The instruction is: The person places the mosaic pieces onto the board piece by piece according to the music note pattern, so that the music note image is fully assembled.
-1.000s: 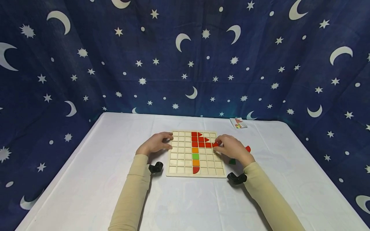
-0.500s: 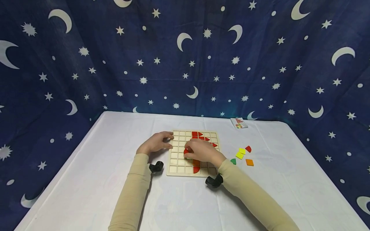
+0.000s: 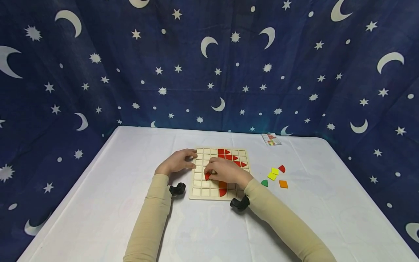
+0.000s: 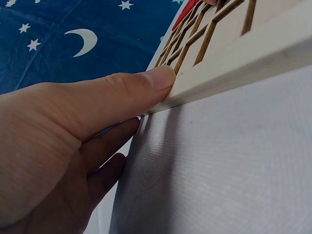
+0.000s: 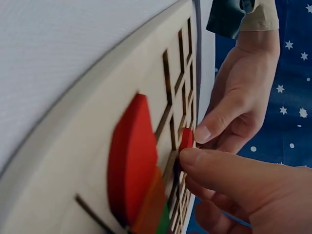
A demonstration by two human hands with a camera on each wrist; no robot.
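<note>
My right hand [image 3: 230, 171] is over the middle of the wooden grid board [image 3: 200, 193], pinching a red curved-edged piece [image 3: 207, 176] between thumb and fingertips. In the right wrist view this red piece [image 5: 185, 139] stands tilted at the grid. Beside the board's left edge, my left hand [image 3: 176, 162] touches the rim with fairly straight fingers. The left wrist view has its thumb [image 4: 158, 78] lying on that rim. Red squares and red triangles [image 3: 243, 165] fill cells on the upper right. An orange square [image 3: 223, 185] and a red quarter-circle [image 3: 223, 192] sit lower down; my right hand hides cells between.
Loose pieces lie right of the board: two yellow squares [image 3: 272, 176], a red quarter-circle [image 3: 282, 169], a green quarter-circle [image 3: 264, 183] and an orange square [image 3: 283, 184]. A pattern card [image 3: 271, 139] lies farther back on the white-covered table [image 3: 209, 233]. A star-patterned cloth [image 3: 183, 54] hangs behind.
From the board's right side, my right hand has moved left across it, now holding a red piece over cells left of the coloured column. The left hand stays at the edge.
</note>
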